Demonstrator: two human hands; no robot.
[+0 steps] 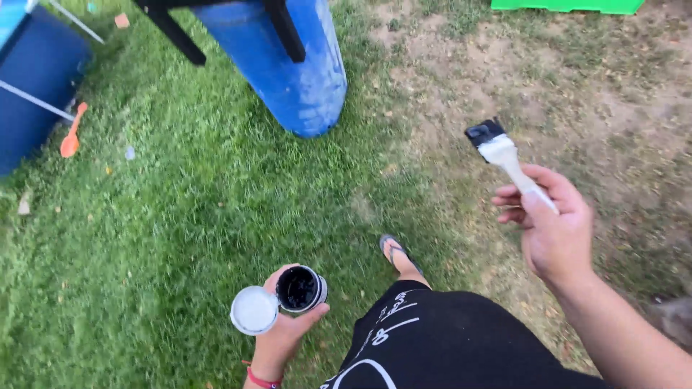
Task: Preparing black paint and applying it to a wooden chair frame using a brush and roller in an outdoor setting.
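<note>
Grass point(180, 216) covers the ground, giving way to bare dirt on the right. Low in view, the left hand point(282, 333) wraps its fingers point(317, 311) around a small jar of black paint point(300, 288), its white lid point(254, 310) pinched beside it. Well apart, the right hand point(553, 229) grips a paintbrush point(504, 157) by the handle, dark bristles pointing up and away toward a blue barrel point(292, 65).

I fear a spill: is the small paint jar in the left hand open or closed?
Open. The jar shows its dark inside from above, and the white lid sits beside it in the left hand.
</note>
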